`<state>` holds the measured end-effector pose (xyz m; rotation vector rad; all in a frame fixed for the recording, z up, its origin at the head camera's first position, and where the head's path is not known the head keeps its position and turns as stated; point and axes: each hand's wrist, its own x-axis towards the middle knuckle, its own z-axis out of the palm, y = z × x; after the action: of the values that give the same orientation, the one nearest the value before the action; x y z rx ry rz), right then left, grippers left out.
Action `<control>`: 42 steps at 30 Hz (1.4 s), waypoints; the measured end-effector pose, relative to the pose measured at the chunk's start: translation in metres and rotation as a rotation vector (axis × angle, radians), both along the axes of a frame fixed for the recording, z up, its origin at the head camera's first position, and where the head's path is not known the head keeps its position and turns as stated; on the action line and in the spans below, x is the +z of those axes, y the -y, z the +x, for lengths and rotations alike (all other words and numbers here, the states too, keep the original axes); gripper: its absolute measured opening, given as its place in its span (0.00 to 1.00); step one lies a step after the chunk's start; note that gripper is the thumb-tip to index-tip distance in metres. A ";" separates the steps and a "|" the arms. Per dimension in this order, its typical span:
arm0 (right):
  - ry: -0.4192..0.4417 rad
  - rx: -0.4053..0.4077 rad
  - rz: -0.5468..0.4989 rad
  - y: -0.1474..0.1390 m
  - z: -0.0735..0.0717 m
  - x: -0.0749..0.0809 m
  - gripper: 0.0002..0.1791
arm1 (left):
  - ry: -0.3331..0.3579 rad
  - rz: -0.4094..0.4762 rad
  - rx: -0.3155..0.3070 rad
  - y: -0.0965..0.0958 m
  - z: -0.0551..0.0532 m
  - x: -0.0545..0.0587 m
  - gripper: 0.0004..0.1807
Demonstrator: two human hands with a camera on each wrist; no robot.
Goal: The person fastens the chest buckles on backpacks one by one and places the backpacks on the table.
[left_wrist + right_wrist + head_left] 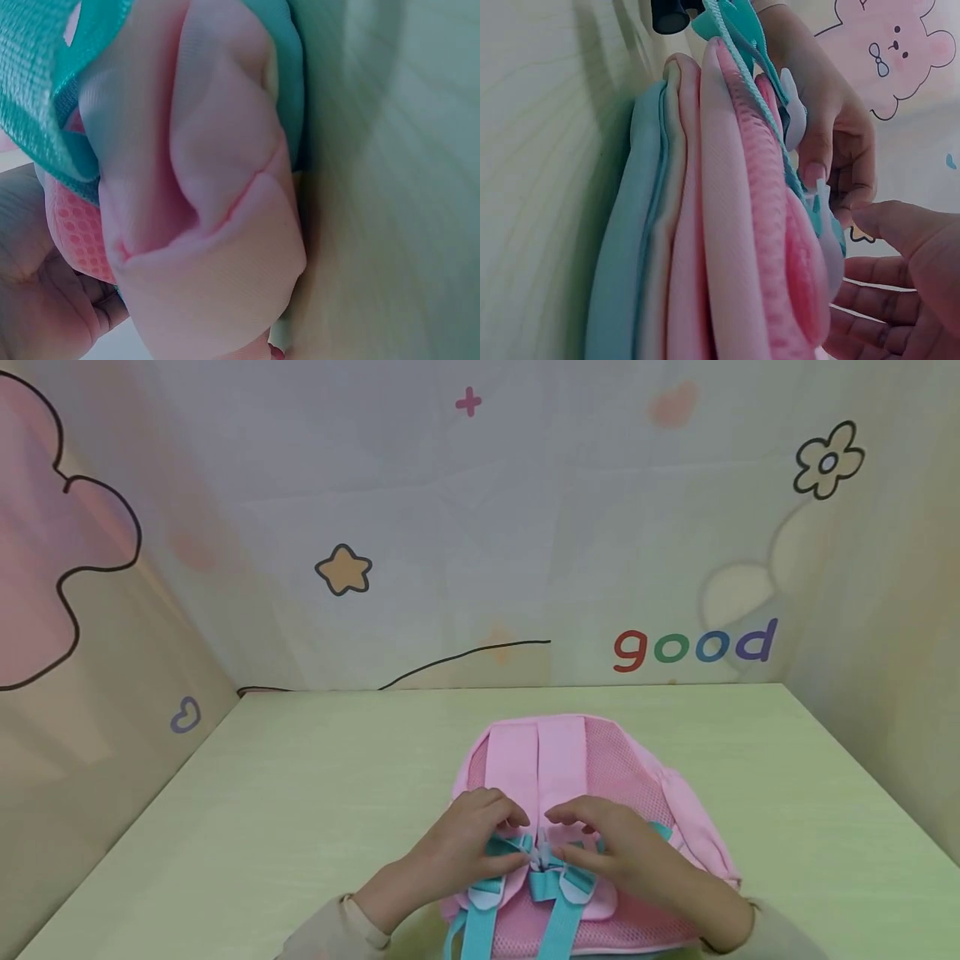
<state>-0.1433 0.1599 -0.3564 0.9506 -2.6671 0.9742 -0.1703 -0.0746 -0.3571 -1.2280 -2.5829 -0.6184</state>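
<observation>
A pink backpack lies on the table with its mesh back and shoulder straps facing up. Between my hands is a small white buckle on turquoise webbing, partly hidden. My left hand hovers over the left strap, thumb tip close beside the buckle and fingers apart from the thumb. On the other side, my right hand has its thumb near the buckle and its fingers loosely bent above. In the right wrist view, the right hand's thumb stretches toward the left hand, beside the white strap adjuster.
Turquoise strap ends hang toward the front edge. The pale green table is enclosed by printed cloth walls. A dark cylindrical object shows at the top of the right wrist view.
</observation>
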 end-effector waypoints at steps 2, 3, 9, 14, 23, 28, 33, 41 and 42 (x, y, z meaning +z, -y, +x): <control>-0.003 -0.007 0.012 0.002 -0.001 -0.002 0.17 | -0.006 -0.002 -0.002 0.000 0.000 0.000 0.16; -0.002 -0.012 0.021 0.003 -0.001 -0.003 0.17 | -0.007 -0.002 -0.003 0.000 -0.001 -0.001 0.16; 0.017 -0.033 0.035 0.010 -0.002 -0.006 0.16 | -0.013 -0.019 -0.007 0.000 -0.001 -0.001 0.14; 0.105 -0.036 -0.018 0.013 -0.003 -0.007 0.13 | -0.006 -0.036 -0.005 0.000 -0.001 0.000 0.12; 0.150 -0.031 -0.093 0.013 -0.002 -0.010 0.10 | 0.188 0.050 -0.020 0.003 -0.004 0.004 0.12; 0.150 -0.034 -0.133 0.010 -0.002 -0.009 0.09 | 0.334 0.140 -0.036 0.006 -0.005 0.006 0.11; 0.149 -0.038 -0.147 0.009 -0.003 -0.009 0.09 | 0.354 0.218 -0.041 0.007 -0.004 0.009 0.12; 0.186 -0.031 -0.128 0.007 -0.005 -0.009 0.11 | 0.316 0.257 -0.073 0.006 -0.004 0.010 0.11; 0.185 -0.030 -0.123 0.007 -0.005 -0.009 0.10 | 0.316 0.260 -0.075 0.005 -0.004 0.009 0.11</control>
<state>-0.1481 0.1526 -0.3655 0.8307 -2.7201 1.2597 -0.1745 -0.0799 -0.3478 -1.2272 -2.5943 -1.2086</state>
